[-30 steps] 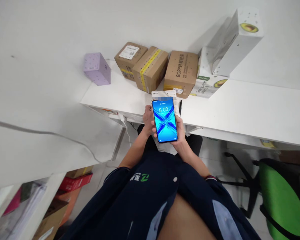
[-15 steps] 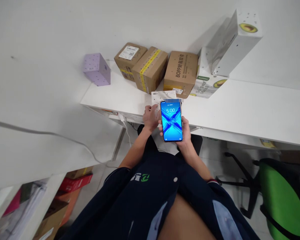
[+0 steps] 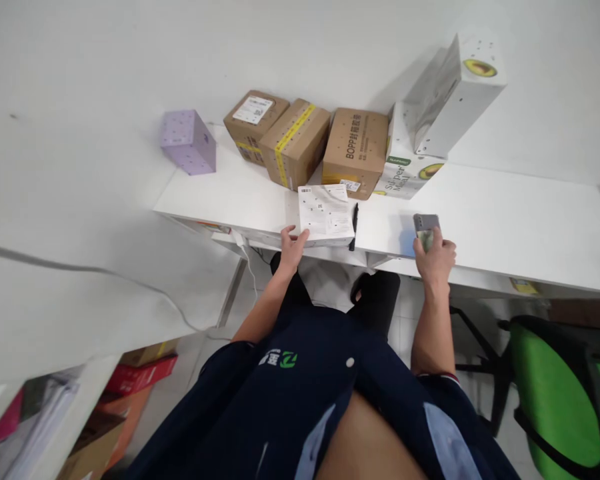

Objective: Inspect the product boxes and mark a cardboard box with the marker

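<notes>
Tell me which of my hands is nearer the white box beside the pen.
Left: your left hand is at the near-left corner of the white box; your right hand is beyond the pen, farther right, holding the phone.

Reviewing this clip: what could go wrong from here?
The phone, held by the right hand near the front edge of the desk, could slip and fall. The left hand touches the white box; a sideways push might knock the black pen beside it off the desk.
</notes>
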Demonstrator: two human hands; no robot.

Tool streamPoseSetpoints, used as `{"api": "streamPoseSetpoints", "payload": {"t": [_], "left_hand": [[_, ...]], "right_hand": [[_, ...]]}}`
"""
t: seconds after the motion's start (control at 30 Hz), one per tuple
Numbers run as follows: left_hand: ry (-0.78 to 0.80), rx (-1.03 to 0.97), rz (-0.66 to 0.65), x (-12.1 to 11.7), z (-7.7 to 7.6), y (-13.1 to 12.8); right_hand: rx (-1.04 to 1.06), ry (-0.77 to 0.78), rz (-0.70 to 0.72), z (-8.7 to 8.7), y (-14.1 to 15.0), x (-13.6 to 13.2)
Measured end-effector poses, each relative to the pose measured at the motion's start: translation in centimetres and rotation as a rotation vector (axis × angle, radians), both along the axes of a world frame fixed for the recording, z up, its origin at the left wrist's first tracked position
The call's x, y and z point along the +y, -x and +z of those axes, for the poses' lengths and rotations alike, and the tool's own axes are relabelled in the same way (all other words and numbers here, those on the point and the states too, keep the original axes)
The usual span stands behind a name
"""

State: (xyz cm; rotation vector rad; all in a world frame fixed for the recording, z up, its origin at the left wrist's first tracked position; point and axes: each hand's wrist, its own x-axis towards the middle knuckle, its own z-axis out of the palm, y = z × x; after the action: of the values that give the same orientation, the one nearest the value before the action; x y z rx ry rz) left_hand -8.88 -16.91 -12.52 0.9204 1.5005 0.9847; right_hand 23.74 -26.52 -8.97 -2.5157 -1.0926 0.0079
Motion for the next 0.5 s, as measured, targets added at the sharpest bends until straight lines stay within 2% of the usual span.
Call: {"api": "streamPoseSetpoints", "payload": {"t": [0.13, 0.2, 0.27, 0.37, 0.5], "left_hand": [[0.217, -0.351, -0.052, -1.0, 0.5, -0.3], [0.233, -0.487, -0.055, -1.0, 1.0, -0.7], [0.209, -0.542, -0.022, -0.8, 1.5, -0.8], [0.128, -0.501, 0.053, -0.5, 2.4, 0.8], [-0.107, -0.202, 0.256, -0.6, 3.8, 6.3]], "right_hand": [[-0.139, 0.154, -0.009, -1.6, -1.4, 0.8], [-0.153, 0.183, -0.006, -2.3, -1.6, 1.0], [-0.158, 0.177, -0.006, -2.9, -1.7, 1.0], [-0.157, 0.142, 0.006, -3.6, -2.0, 0.8], [-0.168, 0.095, 0.016, -4.6, -2.5, 0.6]]}}
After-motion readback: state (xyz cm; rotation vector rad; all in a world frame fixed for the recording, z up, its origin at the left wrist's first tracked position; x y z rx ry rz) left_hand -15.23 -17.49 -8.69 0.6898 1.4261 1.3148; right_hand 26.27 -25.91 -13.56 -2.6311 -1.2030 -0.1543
